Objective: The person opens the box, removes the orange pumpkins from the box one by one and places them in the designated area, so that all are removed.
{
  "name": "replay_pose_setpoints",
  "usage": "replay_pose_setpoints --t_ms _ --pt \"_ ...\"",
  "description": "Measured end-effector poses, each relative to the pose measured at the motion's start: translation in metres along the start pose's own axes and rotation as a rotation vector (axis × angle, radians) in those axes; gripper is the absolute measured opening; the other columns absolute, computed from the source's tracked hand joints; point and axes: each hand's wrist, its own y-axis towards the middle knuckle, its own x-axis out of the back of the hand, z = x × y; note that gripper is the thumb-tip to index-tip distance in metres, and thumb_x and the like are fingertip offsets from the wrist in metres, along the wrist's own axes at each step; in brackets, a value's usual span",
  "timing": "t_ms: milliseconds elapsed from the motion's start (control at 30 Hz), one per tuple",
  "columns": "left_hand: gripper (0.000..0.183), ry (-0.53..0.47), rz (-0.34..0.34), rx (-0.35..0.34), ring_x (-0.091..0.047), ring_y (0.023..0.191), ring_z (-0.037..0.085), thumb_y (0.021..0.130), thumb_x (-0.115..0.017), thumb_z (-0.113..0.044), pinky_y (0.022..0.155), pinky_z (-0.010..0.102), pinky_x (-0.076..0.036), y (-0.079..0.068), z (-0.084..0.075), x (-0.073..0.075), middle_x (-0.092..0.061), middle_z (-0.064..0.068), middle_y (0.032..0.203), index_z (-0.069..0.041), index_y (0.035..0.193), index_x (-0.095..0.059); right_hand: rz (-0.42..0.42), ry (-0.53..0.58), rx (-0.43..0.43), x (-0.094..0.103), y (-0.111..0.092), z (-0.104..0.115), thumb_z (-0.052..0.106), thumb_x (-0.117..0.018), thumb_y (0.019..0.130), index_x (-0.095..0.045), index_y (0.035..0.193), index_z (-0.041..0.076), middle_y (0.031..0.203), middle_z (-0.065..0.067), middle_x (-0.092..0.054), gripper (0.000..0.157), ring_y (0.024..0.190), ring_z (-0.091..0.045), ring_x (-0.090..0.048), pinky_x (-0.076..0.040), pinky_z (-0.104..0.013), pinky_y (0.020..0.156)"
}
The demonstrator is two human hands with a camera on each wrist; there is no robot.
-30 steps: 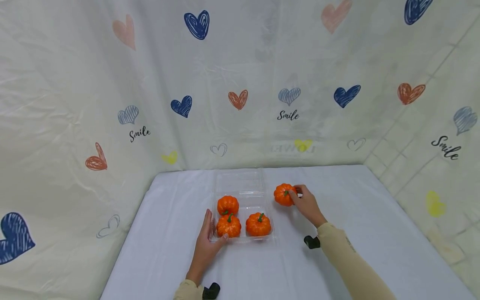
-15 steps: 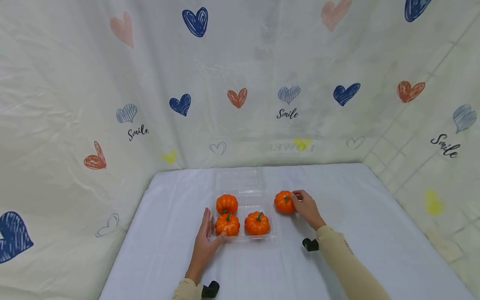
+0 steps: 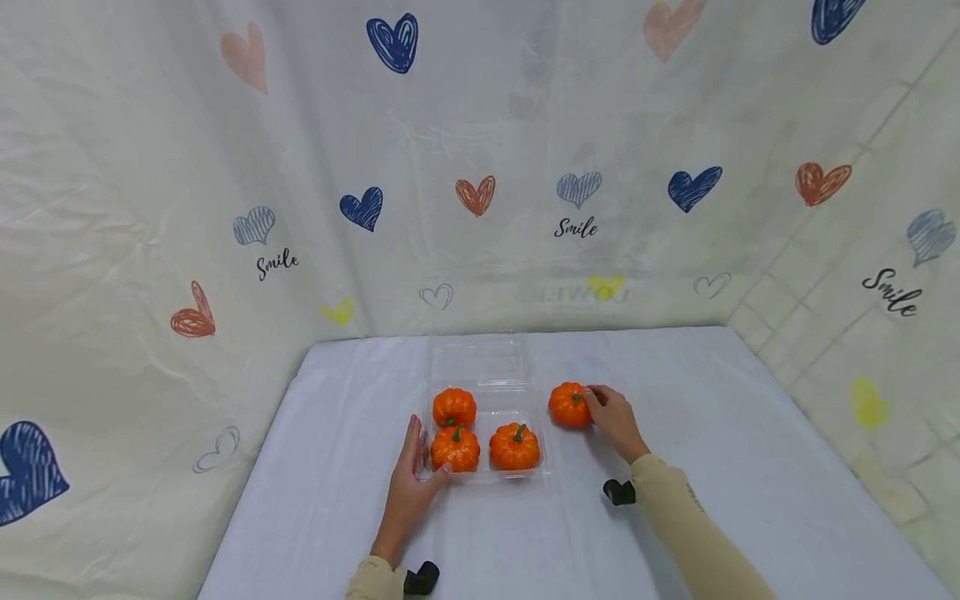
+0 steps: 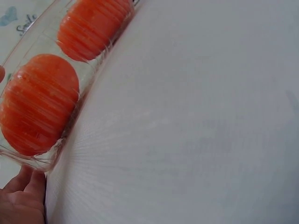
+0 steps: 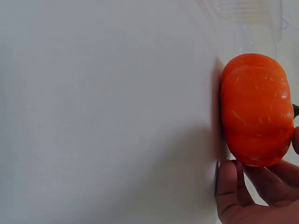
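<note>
A left hand (image 3: 411, 492), thumb spread from straight fingers, touches a clear plastic clamshell (image 3: 507, 404) at its eight o'clock; inside, three orange miniature pumpkins (image 3: 514, 452) sit at eight, four and ten. Just outside, near three o'clock, the right hand (image 3: 615, 421) pinches a fourth pumpkin (image 3: 566, 408) (thumb near its green stem) on white cloth (image 3: 675, 375). The folded-back lid (image 3: 480, 362) lies at twelve, before a heart-printed curtain (image 3: 510, 125).

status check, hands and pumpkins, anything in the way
Left grip against near-left corner of clear container. Right grip holding one pumpkin just outside it. Three pumpkins inside. Side wall between.
</note>
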Motion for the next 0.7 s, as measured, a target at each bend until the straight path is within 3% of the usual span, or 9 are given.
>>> replay_pose_setpoints --t_ms 233,500,700 --pt "0.1 -0.001 0.006 -0.006 -0.032 0.158 0.029 0.096 -0.081 -0.03 0.119 0.034 -0.033 0.002 0.001 -0.001 -0.02 0.007 0.178 -0.014 0.173 -0.02 -0.036 -0.01 -0.003 0.004 0.0 -0.001 0.039 -0.038 0.117 -0.046 0.155 -0.009 0.156 -0.032 -0.049 0.062 0.146 -0.047 -0.044 -0.036 -0.059 0.122" --pt "0.1 -0.005 0.002 -0.014 -0.033 0.158 0.029 0.095 -0.082 -0.029 0.119 0.033 -0.033 0.001 -0.001 0.0 -0.02 0.006 0.178 -0.014 0.173 -0.021 -0.027 0.053 -0.026 0.013 -0.005 0.008 0.06 -0.032 0.113 -0.027 0.167 -0.004 0.17 -0.026 -0.032 0.083 0.156 -0.043 -0.03 -0.028 -0.058 0.126" --pt "0.1 0.009 -0.002 -0.001 -0.033 0.158 0.03 0.094 -0.082 -0.028 0.119 0.038 -0.033 -0.001 0.0 -0.001 -0.019 0.007 0.178 -0.013 0.173 -0.021 -0.005 0.1 -0.011 0.02 -0.013 0.019 0.06 -0.036 0.112 -0.016 0.17 -0.001 0.175 -0.024 -0.02 0.086 0.16 -0.043 -0.022 -0.025 -0.058 0.127"
